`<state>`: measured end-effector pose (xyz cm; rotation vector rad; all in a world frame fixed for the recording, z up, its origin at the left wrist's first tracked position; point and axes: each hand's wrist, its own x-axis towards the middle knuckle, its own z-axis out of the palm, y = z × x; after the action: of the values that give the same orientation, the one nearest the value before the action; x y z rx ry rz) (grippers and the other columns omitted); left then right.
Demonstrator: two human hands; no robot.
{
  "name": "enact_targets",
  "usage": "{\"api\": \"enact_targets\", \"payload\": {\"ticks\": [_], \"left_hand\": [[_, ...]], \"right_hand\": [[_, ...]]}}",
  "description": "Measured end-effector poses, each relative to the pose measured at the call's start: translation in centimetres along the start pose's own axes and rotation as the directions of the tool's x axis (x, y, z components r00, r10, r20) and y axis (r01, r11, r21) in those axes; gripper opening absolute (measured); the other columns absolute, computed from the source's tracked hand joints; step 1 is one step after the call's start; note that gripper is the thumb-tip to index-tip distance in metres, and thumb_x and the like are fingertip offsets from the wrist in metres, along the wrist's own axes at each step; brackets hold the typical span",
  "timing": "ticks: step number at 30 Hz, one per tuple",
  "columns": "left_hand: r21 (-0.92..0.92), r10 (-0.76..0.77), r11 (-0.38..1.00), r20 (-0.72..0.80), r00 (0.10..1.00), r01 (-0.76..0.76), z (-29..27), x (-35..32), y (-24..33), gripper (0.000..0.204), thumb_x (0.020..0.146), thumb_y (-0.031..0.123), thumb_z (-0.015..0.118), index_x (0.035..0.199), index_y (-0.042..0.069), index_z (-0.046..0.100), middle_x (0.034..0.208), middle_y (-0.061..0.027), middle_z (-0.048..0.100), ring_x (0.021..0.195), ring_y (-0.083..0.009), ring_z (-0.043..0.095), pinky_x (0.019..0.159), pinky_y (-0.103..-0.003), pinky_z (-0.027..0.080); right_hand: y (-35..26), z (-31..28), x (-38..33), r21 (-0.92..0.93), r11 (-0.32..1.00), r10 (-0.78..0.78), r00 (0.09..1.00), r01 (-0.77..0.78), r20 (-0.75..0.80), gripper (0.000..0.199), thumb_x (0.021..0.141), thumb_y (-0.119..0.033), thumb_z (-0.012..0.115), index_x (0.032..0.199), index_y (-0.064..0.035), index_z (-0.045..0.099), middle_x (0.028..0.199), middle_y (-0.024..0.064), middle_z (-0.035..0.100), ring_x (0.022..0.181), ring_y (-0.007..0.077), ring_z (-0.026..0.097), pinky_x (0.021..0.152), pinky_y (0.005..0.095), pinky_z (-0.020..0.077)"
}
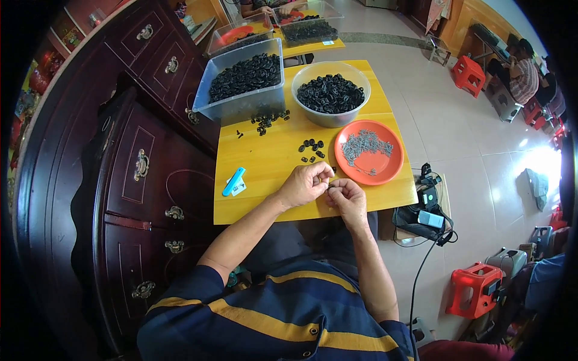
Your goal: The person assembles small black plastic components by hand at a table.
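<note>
Above the front of the yellow table point(265, 207), my left hand point(306, 184) and my right hand point(348, 200) meet with fingertips pinched. A small dark piece point(330, 186) shows between them, mostly hidden by the fingers, so its exact shape is unclear. Just beyond my hands lies a loose group of small black oval parts point(310, 144). To the right, close to my right hand, an orange plate point(394, 162) carries a heap of small grey pin-like pieces point(366, 144).
A translucent bin point(241, 108) and a round clear tub point(331, 118) hold many black parts. More black parts point(263, 123) lie by the bin. A blue-handled tool point(233, 182) rests at left. Dark drawers point(141, 165) flank the table; cabled devices point(430, 210) stand right.
</note>
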<state>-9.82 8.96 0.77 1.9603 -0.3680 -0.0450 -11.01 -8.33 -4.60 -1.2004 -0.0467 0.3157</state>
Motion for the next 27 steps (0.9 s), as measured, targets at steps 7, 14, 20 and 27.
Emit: {"api": "enact_targets", "payload": {"ticks": [7,14,20,27], "left_hand": [[0.018,-0.014,1.000,-0.008,1.000,0.014,0.0,-0.1,0.6,0.017,0.083,-0.002,0.064,0.099,0.003,0.062,0.078,-0.0002,0.062,0.065,-0.0064,0.058,0.062,-0.024,0.049],[-0.091,-0.131,0.986,0.081,0.988,0.138,-2.5,0.3,-0.8,0.021,0.084,0.003,0.065,0.106,0.003,0.065,0.080,0.0012,0.063,0.073,-0.0034,0.058,0.068,-0.022,0.049],[0.495,0.016,0.862,-0.248,0.969,0.112,-5.8,3.0,-5.0,0.027,0.079,0.013,0.072,0.105,0.004,0.067,0.085,-0.0103,0.068,0.076,-0.0246,0.068,0.070,-0.038,0.054],[0.568,-0.005,0.809,-0.248,0.969,0.149,-5.7,4.6,-6.0,0.020,0.078,0.015,0.072,0.095,0.005,0.070,0.086,-0.0121,0.069,0.080,-0.0293,0.068,0.072,-0.040,0.055]], "right_hand": [[0.1,0.1,0.0,-0.054,0.998,-0.012,1.000,0.011,-0.020,0.009,0.092,-0.005,0.064,0.100,-0.0004,0.063,0.078,-0.0004,0.065,0.067,0.0054,0.059,0.060,0.0208,0.0472],[0.1,0.2,-0.1,-0.003,1.000,-0.019,1.000,0.019,-0.021,0.009,0.094,-0.006,0.064,0.101,-0.0002,0.062,0.080,0.0003,0.065,0.068,0.0064,0.059,0.061,0.0209,0.0474],[0.0,0.3,-0.1,-0.011,1.000,-0.003,1.000,0.003,-0.027,0.010,0.094,-0.005,0.063,0.102,0.0000,0.062,0.081,0.0006,0.065,0.069,0.0071,0.060,0.061,0.0208,0.0476],[0.0,0.3,0.0,-0.008,1.000,-0.001,1.000,0.001,-0.022,0.009,0.093,-0.005,0.063,0.101,-0.0001,0.062,0.080,-0.0001,0.064,0.069,0.0068,0.059,0.061,0.0211,0.0475]]}}
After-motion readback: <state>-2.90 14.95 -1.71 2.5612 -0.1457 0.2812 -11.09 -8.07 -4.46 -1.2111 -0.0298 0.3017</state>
